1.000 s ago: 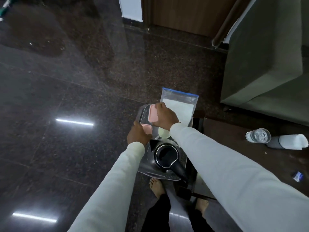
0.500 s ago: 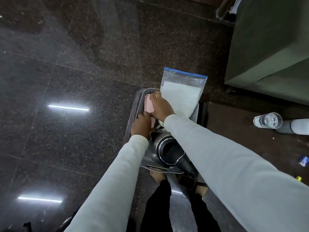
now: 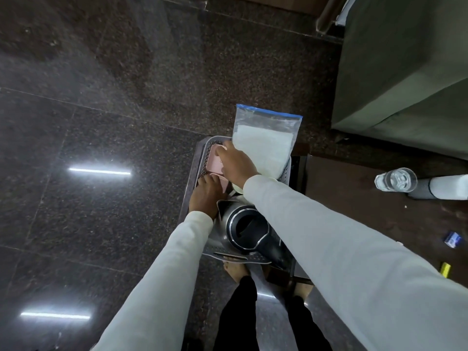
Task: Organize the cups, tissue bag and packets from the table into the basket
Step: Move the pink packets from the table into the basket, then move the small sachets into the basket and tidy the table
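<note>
Lowered since earlier: pink packets (image 3: pixel 215 162) inside basket (image 3: pixel 200 158), right hand (image 3: pixel 236 163) pinching one, left hand (image 3: pixel 206 193) grip indiscernible; tissue bag (image 3: pixel 264 143) upright.

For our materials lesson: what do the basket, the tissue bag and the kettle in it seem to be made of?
Basket: looks like grey plastic, matte, walls perforated with small holes.
Tissue bag: clear, glossy, crinkled plastic film with a blue strip on top; white tissues show through.
Kettle: apparently brushed steel body with soft reflections; black rim and handle, probably plastic.
</note>
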